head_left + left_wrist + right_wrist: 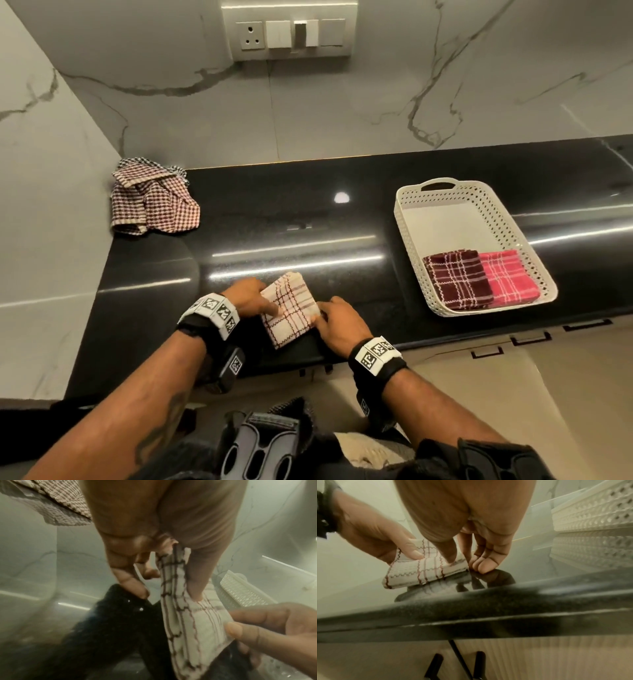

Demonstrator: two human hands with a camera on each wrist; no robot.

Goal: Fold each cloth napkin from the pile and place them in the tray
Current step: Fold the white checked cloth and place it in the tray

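The folded napkin (pixel 290 308) lies near the counter's (pixel 342 222) near edge. The left hand (pixel 248 297) pinches its left side; the right hand (pixel 337 323) pinches its right corner. Lift it level, keep layers squeezed, and set it in the tray (pixel 445 219) at right.

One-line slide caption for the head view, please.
Both hands hold a folded cream plaid napkin on the black counter; two napkins lie in the tray.

Both hands (pixel 246 298) pinching folded cream napkin (pixel 289 308).
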